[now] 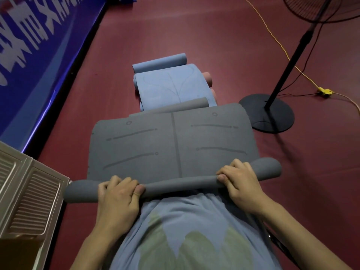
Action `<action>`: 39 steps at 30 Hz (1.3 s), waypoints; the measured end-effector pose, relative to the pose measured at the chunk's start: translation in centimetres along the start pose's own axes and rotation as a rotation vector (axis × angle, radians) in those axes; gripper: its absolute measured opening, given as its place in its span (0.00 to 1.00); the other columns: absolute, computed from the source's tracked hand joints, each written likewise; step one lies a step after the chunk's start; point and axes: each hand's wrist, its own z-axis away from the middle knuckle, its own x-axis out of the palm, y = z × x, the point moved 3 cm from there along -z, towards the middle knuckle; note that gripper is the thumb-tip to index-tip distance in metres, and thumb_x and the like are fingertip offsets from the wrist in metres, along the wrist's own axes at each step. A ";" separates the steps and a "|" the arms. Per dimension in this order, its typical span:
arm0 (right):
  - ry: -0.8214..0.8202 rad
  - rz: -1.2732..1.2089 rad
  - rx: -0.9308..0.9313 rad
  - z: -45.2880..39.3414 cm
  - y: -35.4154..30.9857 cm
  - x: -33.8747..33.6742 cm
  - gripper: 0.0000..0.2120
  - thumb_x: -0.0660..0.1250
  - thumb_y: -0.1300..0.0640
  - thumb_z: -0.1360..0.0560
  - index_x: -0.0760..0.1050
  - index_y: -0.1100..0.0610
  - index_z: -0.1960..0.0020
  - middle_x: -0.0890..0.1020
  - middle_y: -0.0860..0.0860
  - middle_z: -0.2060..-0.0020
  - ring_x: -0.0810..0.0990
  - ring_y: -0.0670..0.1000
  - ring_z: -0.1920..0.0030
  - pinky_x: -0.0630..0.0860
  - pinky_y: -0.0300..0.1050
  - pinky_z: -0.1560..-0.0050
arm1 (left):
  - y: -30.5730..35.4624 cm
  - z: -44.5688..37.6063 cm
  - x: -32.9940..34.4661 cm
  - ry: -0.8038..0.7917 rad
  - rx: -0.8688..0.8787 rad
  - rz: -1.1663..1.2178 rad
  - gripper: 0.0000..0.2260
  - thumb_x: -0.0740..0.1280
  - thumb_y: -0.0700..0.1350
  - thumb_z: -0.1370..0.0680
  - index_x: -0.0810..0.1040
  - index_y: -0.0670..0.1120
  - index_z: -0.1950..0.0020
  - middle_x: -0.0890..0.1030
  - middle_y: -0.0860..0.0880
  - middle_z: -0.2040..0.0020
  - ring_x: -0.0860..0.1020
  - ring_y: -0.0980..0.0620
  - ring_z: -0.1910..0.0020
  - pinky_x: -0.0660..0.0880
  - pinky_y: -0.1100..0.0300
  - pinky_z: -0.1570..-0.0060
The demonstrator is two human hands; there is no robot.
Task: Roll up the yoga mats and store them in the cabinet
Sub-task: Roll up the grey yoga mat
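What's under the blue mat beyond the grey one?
Pink rolled ends poke out from beneath the blue mat on its right side. How many pink mats, or their lengths, is hidden by the blue one.

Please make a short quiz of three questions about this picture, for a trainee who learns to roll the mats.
1. True or false: both hands grip the rolled end of the grey mat.
2. Which mat lies just beyond the grey one? A) a green mat B) the blue mat C) a black mat
3. What stands on the floor to the right of the mats?

Key:
1. True: the left hand and the right hand each have a grip on the roll.
2. B
3. The fan stand, on its round base.
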 end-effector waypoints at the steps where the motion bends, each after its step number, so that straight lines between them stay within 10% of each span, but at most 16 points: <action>1: -0.033 -0.051 -0.009 0.1 0.1 -0.2 0.13 0.56 0.47 0.20 0.76 0.47 0.57 0.68 0.34 0.67 0.64 0.43 0.60 0.61 0.48 0.58 | -0.4 -0.1 -0.3 -0.043 0.009 0.009 0.16 0.54 0.56 0.20 0.73 0.54 0.65 0.71 0.58 0.67 0.68 0.51 0.62 0.60 0.53 0.56; 5: -0.222 -0.218 0.070 1.2 0.6 1.0 0.15 0.53 0.39 0.22 0.75 0.44 0.53 0.72 0.41 0.65 0.68 0.41 0.59 0.66 0.48 0.54 | -1.5 0.4 1.2 -0.243 -0.152 0.185 0.18 0.56 0.62 0.24 0.71 0.54 0.68 0.73 0.57 0.70 0.71 0.51 0.63 0.62 0.51 0.59; 13: -0.035 -0.204 0.012 0.6 0.9 1.4 0.12 0.62 0.40 0.22 0.74 0.49 0.55 0.75 0.37 0.62 0.71 0.41 0.59 0.69 0.45 0.59 | -2.5 0.3 2.3 -0.131 -0.492 0.572 0.18 0.79 0.50 0.29 0.70 0.47 0.65 0.75 0.50 0.72 0.72 0.48 0.71 0.70 0.52 0.66; 20: 0.007 0.119 -0.128 1.6 -0.6 0.1 0.19 0.66 0.34 0.25 0.79 0.50 0.54 0.75 0.48 0.49 0.69 0.53 0.51 0.68 0.50 0.53 | -2.9 -0.9 2.6 -0.191 -0.468 0.397 0.24 0.79 0.57 0.31 0.67 0.46 0.68 0.70 0.53 0.76 0.69 0.52 0.73 0.66 0.55 0.68; 26: 0.077 0.221 -0.090 2.0 -1.9 0.2 0.20 0.68 0.34 0.30 0.77 0.51 0.59 0.73 0.49 0.56 0.70 0.56 0.54 0.66 0.50 0.59 | -1.9 -0.5 1.5 0.015 -0.372 0.143 0.17 0.80 0.62 0.35 0.76 0.55 0.68 0.74 0.56 0.59 0.71 0.49 0.51 0.63 0.50 0.51; 31: 0.080 0.250 -0.050 1.9 -1.7 0.3 0.15 0.72 0.39 0.31 0.77 0.50 0.60 0.74 0.48 0.58 0.71 0.56 0.54 0.64 0.49 0.59 | -0.4 0.2 1.2 0.112 -0.091 0.050 0.19 0.63 0.65 0.26 0.82 0.52 0.65 0.74 0.56 0.63 0.70 0.48 0.60 0.62 0.52 0.60; 39: 0.059 0.312 0.013 1.0 -1.5 1.2 0.15 0.60 0.41 0.25 0.80 0.50 0.57 0.76 0.47 0.56 0.72 0.55 0.52 0.65 0.49 0.59 | -0.1 0.7 0.2 0.072 0.064 -0.060 0.21 0.66 0.68 0.32 0.85 0.52 0.59 0.79 0.55 0.58 0.74 0.45 0.54 0.59 0.53 0.59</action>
